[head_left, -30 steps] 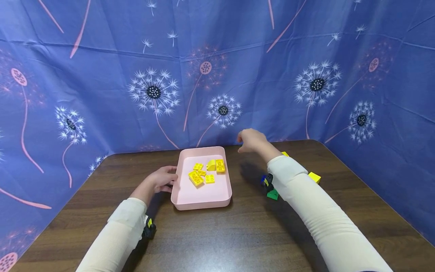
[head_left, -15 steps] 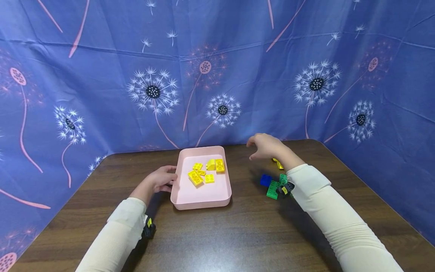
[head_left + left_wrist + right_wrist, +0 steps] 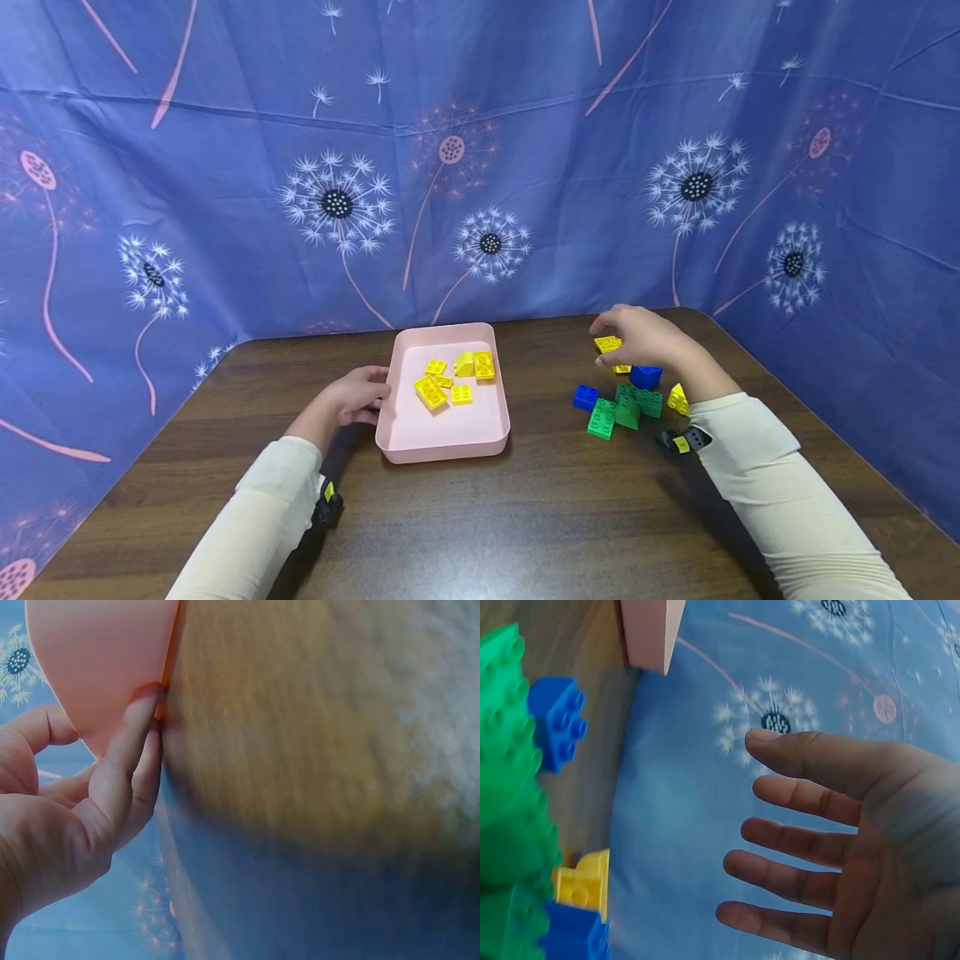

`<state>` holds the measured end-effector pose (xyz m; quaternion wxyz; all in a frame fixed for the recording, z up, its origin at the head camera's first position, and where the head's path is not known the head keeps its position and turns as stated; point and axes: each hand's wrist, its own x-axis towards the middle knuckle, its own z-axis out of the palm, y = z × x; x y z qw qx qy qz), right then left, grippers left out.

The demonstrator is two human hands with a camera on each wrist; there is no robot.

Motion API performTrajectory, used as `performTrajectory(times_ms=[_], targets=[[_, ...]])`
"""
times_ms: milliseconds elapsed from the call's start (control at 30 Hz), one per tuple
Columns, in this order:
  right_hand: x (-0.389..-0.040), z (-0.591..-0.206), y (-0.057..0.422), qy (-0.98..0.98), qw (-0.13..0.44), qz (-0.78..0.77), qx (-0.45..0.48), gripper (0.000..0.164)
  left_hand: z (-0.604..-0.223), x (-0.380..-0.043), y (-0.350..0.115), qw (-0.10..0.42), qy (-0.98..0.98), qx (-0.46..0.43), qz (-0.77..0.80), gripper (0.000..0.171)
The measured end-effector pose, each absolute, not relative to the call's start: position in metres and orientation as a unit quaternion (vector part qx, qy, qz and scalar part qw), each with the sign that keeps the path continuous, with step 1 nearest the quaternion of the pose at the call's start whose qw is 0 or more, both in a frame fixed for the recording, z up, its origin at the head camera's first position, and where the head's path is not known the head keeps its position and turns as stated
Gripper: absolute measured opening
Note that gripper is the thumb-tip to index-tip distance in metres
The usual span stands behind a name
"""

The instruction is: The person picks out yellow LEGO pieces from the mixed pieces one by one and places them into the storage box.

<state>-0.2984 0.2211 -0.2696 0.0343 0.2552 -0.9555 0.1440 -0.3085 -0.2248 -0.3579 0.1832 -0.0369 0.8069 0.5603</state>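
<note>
A pink tray (image 3: 442, 454) stands on the table with several yellow bricks (image 3: 431, 392) inside. At its left side, my left hand (image 3: 356, 395) holds the tray's wall, fingertips at the rim and lower edge in the left wrist view (image 3: 97, 787). Over on the right, my right hand (image 3: 647, 340) hovers at the loose bricks with fingers spread and nothing held; the right wrist view shows its bare palm (image 3: 900, 847). Just by its fingertips in the head view lies a yellow brick (image 3: 606, 343), partly covered by the hand.
Green bricks (image 3: 602, 419) and blue bricks (image 3: 586, 397) lie in a loose cluster right of the tray. Another yellow brick (image 3: 678, 400) sits near the right wrist. A blue dandelion-print cloth (image 3: 562, 167) hangs behind the wooden table (image 3: 480, 517).
My right hand has moved rightward, away from the tray, to above the loose bricks, uncovering more of the green and blue ones. The left hand and tray have stayed put.
</note>
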Motion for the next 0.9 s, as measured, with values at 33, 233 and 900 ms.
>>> performTrajectory(times_ms=[33,233,900], targets=[[-0.297,-0.27,0.226,-0.955,0.036,0.146,0.255,0.044,-0.358,-0.308,-0.225,0.183,0.807,-0.037,0.56,0.064],[-0.288,-0.276,0.251,-0.962,0.035,0.153,0.223,0.043,-0.357,-0.309,-0.225,0.184,0.807,-0.041,0.559,0.065],[-0.283,-0.311,0.313,-0.969,0.021,0.146,0.197,0.043,-0.355,-0.307,-0.223,0.187,0.809,-0.044,0.555,0.063]])
